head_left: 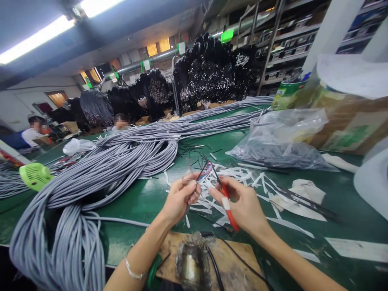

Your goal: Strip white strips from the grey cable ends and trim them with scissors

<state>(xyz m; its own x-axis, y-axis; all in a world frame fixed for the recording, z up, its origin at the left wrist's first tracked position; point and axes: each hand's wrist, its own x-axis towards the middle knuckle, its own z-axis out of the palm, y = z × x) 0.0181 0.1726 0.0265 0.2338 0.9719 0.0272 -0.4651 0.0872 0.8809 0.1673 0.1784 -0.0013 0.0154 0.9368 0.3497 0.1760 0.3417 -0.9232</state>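
My left hand (183, 194) pinches the end of a grey cable (121, 220), whose thin coloured wires (206, 171) fan out past the fingertips. In my right hand (242, 202) is a pair of red-handled cutters (226, 198), the dark jaws pointing up close to the wires. Whether the jaws touch a wire is too small to tell. Beneath and beyond both hands lie many white paper-like strips (242, 176) and short black tubing pieces (197, 151). The grey cable runs off left toward a big bundle of grey cables (130, 161).
A clear bag (281, 141) of small grey pieces and a cardboard box (351, 117) stand at right. Black tweezers (303, 198) lie by a crumpled cloth (300, 194). A wooden board (236, 258) with a stained metal pot (192, 262) is nearest me. Two people sit far left.
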